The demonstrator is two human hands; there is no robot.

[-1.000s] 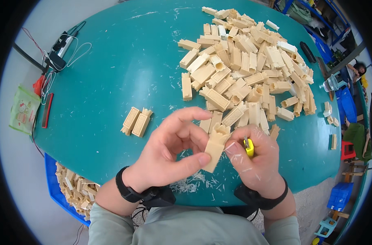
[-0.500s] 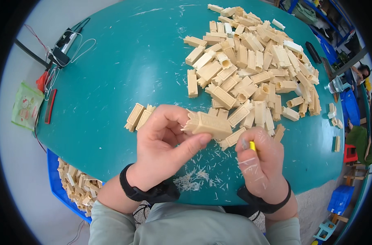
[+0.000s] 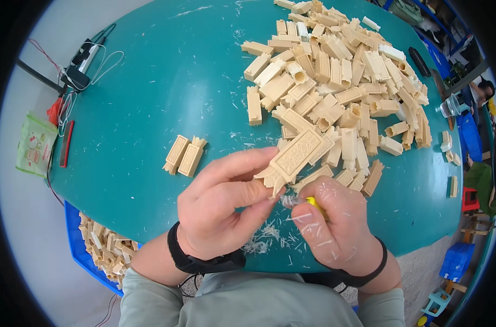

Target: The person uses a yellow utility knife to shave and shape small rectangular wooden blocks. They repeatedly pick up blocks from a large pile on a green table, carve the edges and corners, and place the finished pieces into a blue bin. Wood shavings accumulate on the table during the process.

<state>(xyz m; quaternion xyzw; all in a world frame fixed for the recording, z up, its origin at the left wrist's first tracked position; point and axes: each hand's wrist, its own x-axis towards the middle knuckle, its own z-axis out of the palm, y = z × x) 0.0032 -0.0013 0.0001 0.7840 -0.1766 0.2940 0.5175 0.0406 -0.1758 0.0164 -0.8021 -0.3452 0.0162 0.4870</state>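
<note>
My left hand [image 3: 221, 204] grips a beige oblong moulded piece [image 3: 296, 156] with relief panels and a jagged, petal-like end. It is tilted, the jagged end toward me. In my closed right hand [image 3: 340, 223] is a small knife [image 3: 316, 209] with a yellow handle. Its greyish blade sits close to the piece's jagged end and my left fingertips; whether it touches the piece I cannot tell. Pale slivers cling to my right thumb and fingers. Under my hands, thin shavings [image 3: 267, 238] lie on the green table [image 3: 150, 98].
A large heap of similar beige pieces [image 3: 335, 71] covers the far right. Two pieces [image 3: 184, 156] lie side by side on the left. A blue bin [image 3: 76, 240] full of pieces stands at lower left. A power strip [image 3: 83, 64] with cables lies at the left edge; a dark marker-like object [image 3: 419, 61] lies far right.
My left hand has turned the piece so its jagged end points down toward me. My right hand has moved left, bringing the knife up close to that end.
</note>
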